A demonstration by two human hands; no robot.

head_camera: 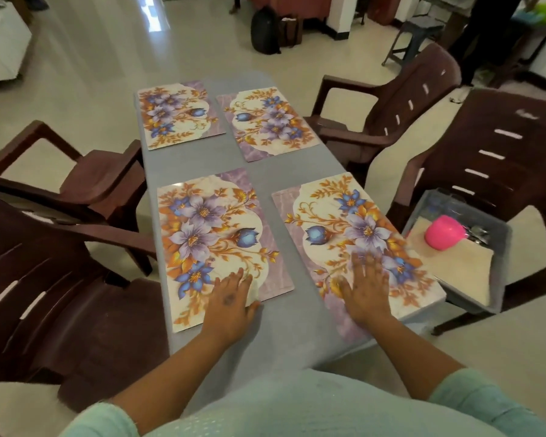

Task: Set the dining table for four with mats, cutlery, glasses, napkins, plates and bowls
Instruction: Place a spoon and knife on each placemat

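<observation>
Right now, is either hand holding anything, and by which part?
Nothing is held. The left hand lies flat on the near-left mat; the right hand lies flat on the near-right mat.

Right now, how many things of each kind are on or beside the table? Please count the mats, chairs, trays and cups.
Floral mats: 4, at and
Brown chairs: 4, at and
Grey tray: 1
Pink cup: 1
Total: 10
</observation>
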